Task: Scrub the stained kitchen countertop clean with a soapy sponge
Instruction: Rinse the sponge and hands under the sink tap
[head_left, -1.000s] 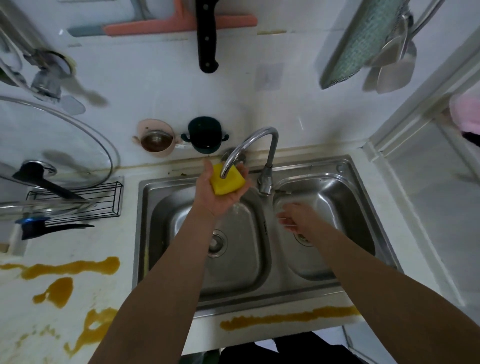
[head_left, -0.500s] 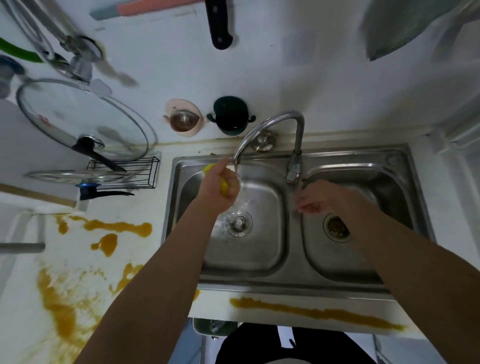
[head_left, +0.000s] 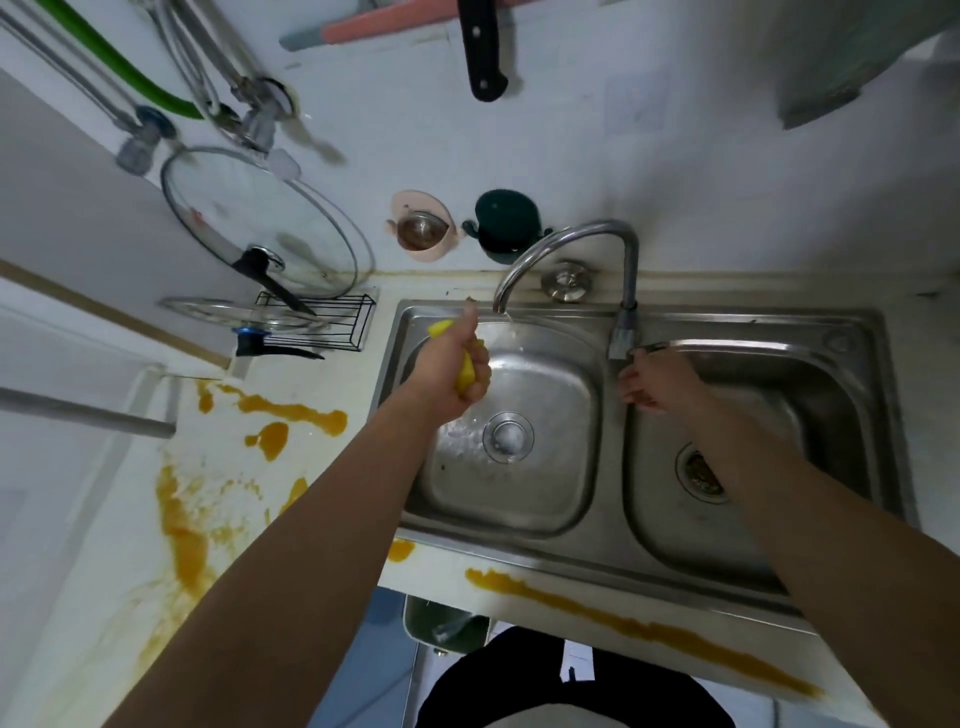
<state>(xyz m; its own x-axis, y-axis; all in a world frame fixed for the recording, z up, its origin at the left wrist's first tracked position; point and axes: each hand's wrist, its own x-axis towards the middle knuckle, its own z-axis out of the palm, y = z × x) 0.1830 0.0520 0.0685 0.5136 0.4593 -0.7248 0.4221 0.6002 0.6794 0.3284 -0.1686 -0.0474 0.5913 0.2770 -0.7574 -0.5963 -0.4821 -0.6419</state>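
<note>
Left hand squeezes yellow sponge in fist; right hand fingers loose, touching tap lever

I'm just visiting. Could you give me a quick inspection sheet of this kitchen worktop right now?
Surface: white countertop, orange stains left of the sink and in front of it.
Job's things: yellow sponge, squeezed over the left basin.
Clutter: glass lid and wire rack beside the sink.
Hands: left hand grips the sponge; right hand at the tap lever, grip unclear.
Cables: nothing seen; green hose on the wall.
Surroundings: knife handle, pink holder and green holder on the wall.
</note>
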